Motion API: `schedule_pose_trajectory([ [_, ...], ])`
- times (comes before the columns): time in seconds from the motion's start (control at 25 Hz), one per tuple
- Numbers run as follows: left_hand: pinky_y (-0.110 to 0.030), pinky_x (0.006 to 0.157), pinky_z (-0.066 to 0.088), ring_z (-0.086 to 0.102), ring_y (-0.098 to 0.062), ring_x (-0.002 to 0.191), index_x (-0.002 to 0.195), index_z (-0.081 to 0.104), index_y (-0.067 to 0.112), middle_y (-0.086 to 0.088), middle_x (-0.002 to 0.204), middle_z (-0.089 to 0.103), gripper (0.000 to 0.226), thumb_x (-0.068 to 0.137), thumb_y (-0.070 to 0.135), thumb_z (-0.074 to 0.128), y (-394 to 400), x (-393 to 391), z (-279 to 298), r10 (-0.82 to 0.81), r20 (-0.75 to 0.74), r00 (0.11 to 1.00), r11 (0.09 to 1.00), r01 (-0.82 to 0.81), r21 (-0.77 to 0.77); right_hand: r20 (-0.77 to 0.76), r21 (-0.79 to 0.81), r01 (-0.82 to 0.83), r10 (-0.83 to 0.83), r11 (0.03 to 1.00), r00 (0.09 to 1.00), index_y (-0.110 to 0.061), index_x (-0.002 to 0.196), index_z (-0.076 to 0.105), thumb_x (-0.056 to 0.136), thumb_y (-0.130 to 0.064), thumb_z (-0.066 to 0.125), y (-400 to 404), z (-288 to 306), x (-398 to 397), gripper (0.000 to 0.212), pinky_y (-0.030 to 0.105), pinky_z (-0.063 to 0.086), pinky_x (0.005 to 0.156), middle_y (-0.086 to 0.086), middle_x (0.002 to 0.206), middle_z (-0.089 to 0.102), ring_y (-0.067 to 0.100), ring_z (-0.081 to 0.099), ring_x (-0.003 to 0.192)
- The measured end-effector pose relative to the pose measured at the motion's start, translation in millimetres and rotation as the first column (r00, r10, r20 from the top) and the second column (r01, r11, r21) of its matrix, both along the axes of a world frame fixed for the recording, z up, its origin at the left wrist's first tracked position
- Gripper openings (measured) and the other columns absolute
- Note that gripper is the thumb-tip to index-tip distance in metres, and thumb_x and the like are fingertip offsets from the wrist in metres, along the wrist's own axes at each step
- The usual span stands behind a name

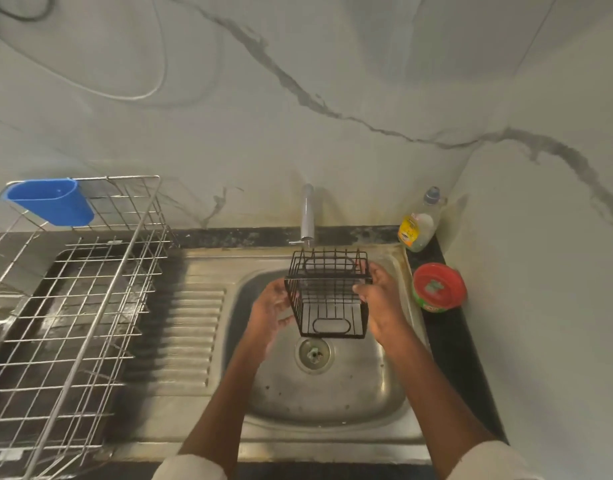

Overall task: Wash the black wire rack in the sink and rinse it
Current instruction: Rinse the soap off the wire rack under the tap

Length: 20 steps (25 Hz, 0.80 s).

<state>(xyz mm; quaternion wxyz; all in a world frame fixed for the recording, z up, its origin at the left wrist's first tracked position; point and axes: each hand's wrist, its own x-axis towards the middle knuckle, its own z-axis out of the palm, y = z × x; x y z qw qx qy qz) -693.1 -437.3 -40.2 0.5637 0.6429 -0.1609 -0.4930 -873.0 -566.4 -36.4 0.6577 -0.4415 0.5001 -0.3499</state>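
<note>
The black wire rack [327, 292], a small box-shaped basket, is held above the steel sink [336, 396], just under the tap [307, 216]. My right hand [379, 299] grips its right side, thumb curled over the wires and fingers behind. My left hand [271, 308] lies against the rack's left side with the fingers spread and relaxed. I see no water stream from the tap. The drain [313, 354] sits below the rack.
A large steel wire dish rack [73, 306] with a blue plastic cup holder [50, 200] stands on the left. A dish soap bottle [419, 223] and a red-lidded green tub [438, 287] sit on the dark counter right of the sink. The ribbed drainboard [187, 334] lies between.
</note>
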Motion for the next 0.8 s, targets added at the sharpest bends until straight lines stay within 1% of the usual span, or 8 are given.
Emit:
schedule_pose_trajectory([
  [0.16, -0.062, 0.114, 0.047, 0.063, -0.029, 0.133, 0.143, 0.06, 0.032, -0.001, 0.142, 0.069, 0.057, 0.092, 0.057, 0.066, 25.0, 12.6, 14.7, -0.076, 0.088, 0.993, 0.996, 0.08, -0.047, -0.053, 0.034, -0.131, 0.132, 0.991, 0.99, -0.021, 0.125, 0.072, 0.086, 0.015, 0.057, -20.8, 1.3, 15.8, 0.055, 0.04, 0.054, 0.089, 0.001, 0.114, 0.075, 0.021, 0.066, 0.103],
  [0.24, -0.051, 0.113, 0.051, 0.058, -0.019, 0.14, 0.15, 0.05, 0.04, 0.012, 0.153, 0.058, 0.074, 0.085, 0.062, 0.079, 37.8, 12.6, 14.1, -0.117, 0.183, 0.976, 0.991, 0.128, -0.047, -0.055, 0.071, -0.177, 0.181, 0.982, 0.982, -0.018, 0.12, 0.072, 0.086, 0.016, 0.056, -27.3, 3.0, 23.6, 0.051, 0.045, 0.054, 0.095, 0.007, 0.114, 0.074, 0.026, 0.066, 0.107],
  [0.36, -0.021, 0.104, 0.053, 0.056, 0.002, 0.136, 0.151, 0.044, 0.04, 0.028, 0.145, 0.059, 0.082, 0.084, 0.024, 0.09, 46.2, 10.8, 11.8, -0.158, 0.376, 0.913, 0.981, 0.189, -0.046, -0.043, 0.065, -0.323, 0.326, 0.944, 0.945, -0.014, 0.123, 0.072, 0.084, 0.016, 0.056, -27.2, -0.3, 38.6, 0.052, 0.044, 0.052, 0.099, 0.005, 0.122, 0.074, 0.029, 0.063, 0.121],
  [0.48, -0.035, 0.11, 0.054, 0.06, -0.007, 0.132, 0.143, 0.046, 0.035, 0.013, 0.138, 0.063, 0.086, 0.076, 0.005, 0.093, 44.1, 20.9, 0.0, -0.107, 0.497, 0.861, 0.993, 0.116, 0.012, -0.015, 0.078, -0.409, 0.412, 0.909, 0.911, -0.012, 0.119, 0.074, 0.084, 0.017, 0.054, -30.7, -5.1, 54.7, 0.049, 0.042, 0.054, 0.098, 0.003, 0.123, 0.075, 0.028, 0.062, 0.127],
  [0.56, -0.044, 0.111, 0.054, 0.061, -0.007, 0.129, 0.145, 0.039, 0.036, 0.013, 0.138, 0.059, 0.098, 0.068, 0.017, 0.097, 45.1, 24.1, -5.7, -0.116, 0.584, 0.804, 0.993, 0.109, 0.047, -0.008, 0.054, -0.439, 0.44, 0.897, 0.898, -0.011, 0.113, 0.077, 0.092, 0.007, 0.058, -33.7, -2.6, 68.0, 0.033, 0.043, 0.05, 0.103, 0.002, 0.119, 0.077, 0.027, 0.062, 0.127],
  [0.64, -0.043, 0.108, 0.056, 0.059, -0.007, 0.129, 0.147, 0.034, 0.037, 0.014, 0.138, 0.055, 0.109, 0.06, 0.032, 0.1, 42.9, 22.9, -9.4, -0.133, 0.646, 0.752, 0.991, 0.105, 0.081, -0.039, 0.0, -0.462, 0.462, 0.887, 0.886, -0.013, 0.108, 0.08, 0.098, -0.019, 0.064, -35.6, 4.4, 82.2, 0.02, 0.041, 0.043, 0.108, 0.0, 0.114, 0.078, 0.024, 0.061, 0.126],
  [0.72, -0.032, 0.104, 0.056, 0.057, 0.003, 0.124, 0.139, 0.035, 0.04, 0.02, 0.132, 0.053, 0.107, 0.056, 0.036, 0.102, 40.9, 15.3, -7.4, -0.091, 0.68, 0.728, 0.996, 0.051, 0.079, -0.046, -0.025, -0.455, 0.454, 0.89, 0.89, -0.012, 0.105, 0.081, 0.092, -0.032, 0.069, -37.0, 12.8, 96.7, 0.028, 0.039, 0.046, 0.108, 0.002, 0.108, 0.08, 0.023, 0.065, 0.119],
  [0.8, -0.017, 0.094, 0.053, 0.055, 0.013, 0.116, 0.133, 0.033, 0.046, 0.026, 0.125, 0.052, 0.105, 0.055, 0.039, 0.103, 41.3, 6.7, -1.1, -0.039, 0.726, 0.687, 0.998, -0.012, 0.065, -0.063, -0.049, -0.431, 0.428, 0.901, 0.901, -0.011, 0.106, 0.081, 0.091, -0.024, 0.074, -38.1, 19.7, 108.8, 0.021, 0.037, 0.05, 0.106, 0.005, 0.104, 0.079, 0.02, 0.068, 0.109],
])
